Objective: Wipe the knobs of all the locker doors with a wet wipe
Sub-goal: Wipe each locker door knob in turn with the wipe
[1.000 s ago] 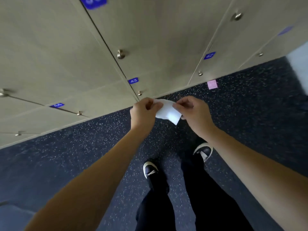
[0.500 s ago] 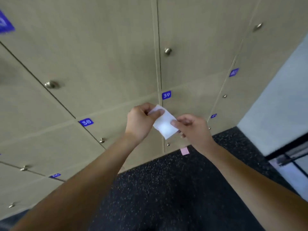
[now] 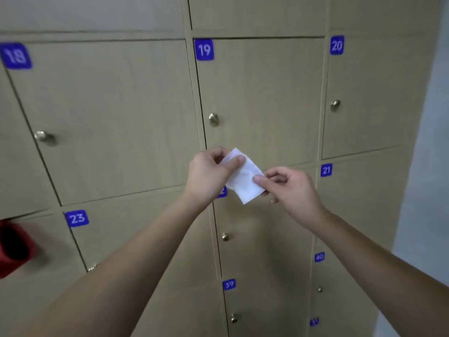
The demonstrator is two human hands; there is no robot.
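We have the wipe ready, but no knob is under it yet.

Our left hand (image 3: 209, 173) and right hand (image 3: 291, 188) each pinch the white wet wipe (image 3: 244, 183) with curled fingers, holding it in the air in front of the lockers, below the knob of door 19 (image 3: 213, 119). Nothing shows any knob wiped; we judge the knobs of 18 (image 3: 43, 137), 20 (image 3: 335, 105) and the lower doors all remain.

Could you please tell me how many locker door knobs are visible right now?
7: door 18, door 19, door 20, under hands, bottom, lower right, below 23. Arms may hide more.
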